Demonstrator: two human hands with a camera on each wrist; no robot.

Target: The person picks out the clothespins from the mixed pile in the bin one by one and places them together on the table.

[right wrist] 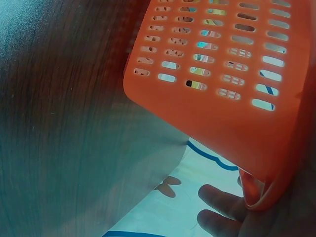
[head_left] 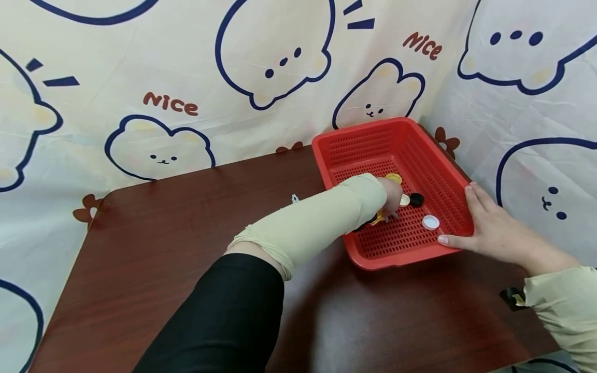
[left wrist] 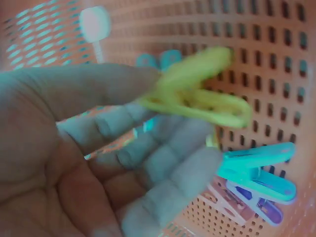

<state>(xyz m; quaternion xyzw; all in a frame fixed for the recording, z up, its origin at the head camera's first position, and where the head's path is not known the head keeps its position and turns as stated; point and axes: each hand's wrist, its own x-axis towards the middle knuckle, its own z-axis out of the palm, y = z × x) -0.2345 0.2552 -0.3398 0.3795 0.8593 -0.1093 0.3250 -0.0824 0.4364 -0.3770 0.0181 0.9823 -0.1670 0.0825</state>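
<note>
Reaching into the basket (head_left: 406,260), the nearer left hand (head_left: 393,196) is seen from the head. Left wrist: a yellow clip (left wrist: 175,94) is pinched, pointed lengthwise beyond the thumb (left wrist: 108,84). Right wrist: the basket is touched by the straight-fingered right hand (right wrist: 229,206).

Left hand (head_left: 392,194) in a pinch, right hand (head_left: 499,233) straight-fingered with thumb (head_left: 456,242) apart.

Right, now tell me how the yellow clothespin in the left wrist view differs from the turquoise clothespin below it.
The yellow clothespin is pinched in the left grip, while the turquoise clothespin lies in the red perforated basket, partly covering a purple clothespin. The yellow one looks blurred, the turquoise one sharper. Both have two arms spread towards the right of that view.
</note>
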